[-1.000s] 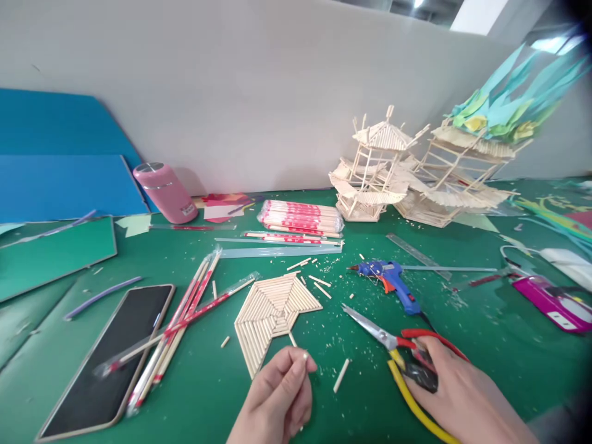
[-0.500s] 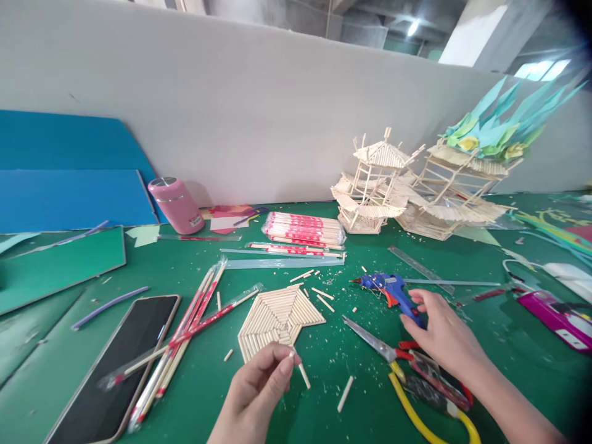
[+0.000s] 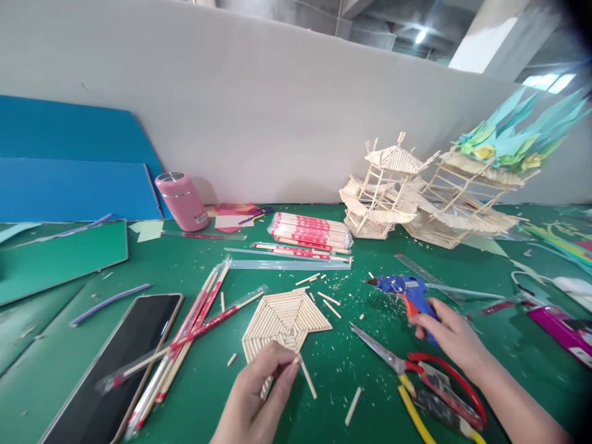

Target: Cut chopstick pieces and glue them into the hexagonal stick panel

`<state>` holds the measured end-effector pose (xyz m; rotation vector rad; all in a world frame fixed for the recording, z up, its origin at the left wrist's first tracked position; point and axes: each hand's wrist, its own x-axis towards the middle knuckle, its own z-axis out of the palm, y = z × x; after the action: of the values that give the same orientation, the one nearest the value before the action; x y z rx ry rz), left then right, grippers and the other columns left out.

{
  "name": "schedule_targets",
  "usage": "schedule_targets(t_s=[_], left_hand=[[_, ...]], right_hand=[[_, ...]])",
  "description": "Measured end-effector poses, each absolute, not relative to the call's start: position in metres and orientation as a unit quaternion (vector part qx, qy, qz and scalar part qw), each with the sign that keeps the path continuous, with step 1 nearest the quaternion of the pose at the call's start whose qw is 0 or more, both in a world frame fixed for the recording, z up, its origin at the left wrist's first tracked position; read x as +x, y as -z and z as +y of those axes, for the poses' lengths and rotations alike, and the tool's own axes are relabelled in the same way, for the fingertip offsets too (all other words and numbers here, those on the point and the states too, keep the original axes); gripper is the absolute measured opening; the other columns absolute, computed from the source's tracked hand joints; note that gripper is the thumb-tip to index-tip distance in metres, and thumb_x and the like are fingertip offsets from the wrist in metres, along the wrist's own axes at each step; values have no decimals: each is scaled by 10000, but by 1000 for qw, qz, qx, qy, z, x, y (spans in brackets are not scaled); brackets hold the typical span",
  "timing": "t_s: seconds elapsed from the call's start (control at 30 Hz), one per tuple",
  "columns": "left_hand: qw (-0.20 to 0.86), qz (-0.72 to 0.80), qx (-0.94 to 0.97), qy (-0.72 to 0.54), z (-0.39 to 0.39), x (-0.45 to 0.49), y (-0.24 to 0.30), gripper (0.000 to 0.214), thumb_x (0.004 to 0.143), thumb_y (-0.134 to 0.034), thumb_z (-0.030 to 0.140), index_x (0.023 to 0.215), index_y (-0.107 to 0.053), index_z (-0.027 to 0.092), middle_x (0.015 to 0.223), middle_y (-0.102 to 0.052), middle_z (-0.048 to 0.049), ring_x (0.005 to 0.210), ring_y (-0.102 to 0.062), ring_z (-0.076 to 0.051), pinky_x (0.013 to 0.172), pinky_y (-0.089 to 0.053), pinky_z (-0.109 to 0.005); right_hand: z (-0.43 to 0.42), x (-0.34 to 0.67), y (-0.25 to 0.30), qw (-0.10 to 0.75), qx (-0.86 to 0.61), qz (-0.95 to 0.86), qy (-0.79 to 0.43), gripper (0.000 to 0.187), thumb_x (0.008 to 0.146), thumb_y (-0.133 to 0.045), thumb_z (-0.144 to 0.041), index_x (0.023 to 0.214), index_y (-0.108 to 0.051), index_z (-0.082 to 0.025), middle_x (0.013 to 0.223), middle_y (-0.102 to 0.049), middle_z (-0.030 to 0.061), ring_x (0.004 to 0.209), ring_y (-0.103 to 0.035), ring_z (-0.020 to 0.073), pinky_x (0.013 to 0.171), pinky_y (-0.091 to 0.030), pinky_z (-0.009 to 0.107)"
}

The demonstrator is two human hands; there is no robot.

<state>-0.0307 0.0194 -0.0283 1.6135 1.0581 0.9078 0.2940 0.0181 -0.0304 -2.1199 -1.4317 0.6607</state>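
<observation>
My right hand (image 3: 444,327) is wrapped round the handle of a blue hot glue gun (image 3: 409,290), whose nozzle points left. A clear glue stick (image 3: 456,291) sticks out of its back. My left hand (image 3: 261,391) is closed, thumb and forefinger pinching a short wooden stick (image 3: 296,358) of which only the end shows. Beneath and beyond that hand lies a flat panel of wooden sticks (image 3: 282,311) in a web-like pattern, its near part hidden. A thin stick (image 3: 308,377) runs down from its edge near my fingertips.
Scissors (image 3: 379,348) and yellow-handled pliers (image 3: 411,404) lie near my right forearm. A phone (image 3: 115,364) and wrapped chopsticks (image 3: 189,327) are at left. Farther back stand a pink flask (image 3: 182,203), a chopstick bundle (image 3: 309,229) and stick-built pavilion models (image 3: 379,203).
My right hand has closed round the glue gun handle and the gun has lifted slightly. My left hand stays pinched beside the panel. The view has shifted a little.
</observation>
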Motion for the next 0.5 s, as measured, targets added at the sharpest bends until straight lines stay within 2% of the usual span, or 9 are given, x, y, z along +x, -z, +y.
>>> schedule_targets(t_s=[0.2,0.33,0.43,0.5], left_hand=[[357,409,753,-372,25,-51,42,105,857,-452,131,863,-535,195,768,-570,-27,694,-529,-131,630,-415,-213],[296,418,759,-401,27,-57,49,128,838,-461,96,888,-526,195,779,-577,-33,706,-543,-139,637,-436,-228],[267,420,768,-403,30,-60,55,145,825,-472,89,898,-531,199,783,-588,-35,716,-553,-151,655,-443,-249],[258,417,774,-401,32,-62,58,152,823,-473,89,907,-533,200,789,-592,-37,721,-555,-154,666,-443,-258]], right_hand=[[3,273,9,318,-726,-505,-341,319,818,-422,-481,790,-550,-190,649,-578,12,621,-558,160,586,-457,260],[-4,252,-2,419,-694,-432,-396,263,767,-548,-475,845,-565,-225,686,-585,14,637,-558,168,568,-471,247],[-5,242,-9,503,-663,-410,-375,244,762,-580,-411,948,-559,-253,677,-558,11,614,-535,164,534,-472,253],[-3,242,-13,531,-666,-419,-314,291,764,-577,-393,1023,-536,-268,742,-558,23,614,-534,162,529,-477,262]])
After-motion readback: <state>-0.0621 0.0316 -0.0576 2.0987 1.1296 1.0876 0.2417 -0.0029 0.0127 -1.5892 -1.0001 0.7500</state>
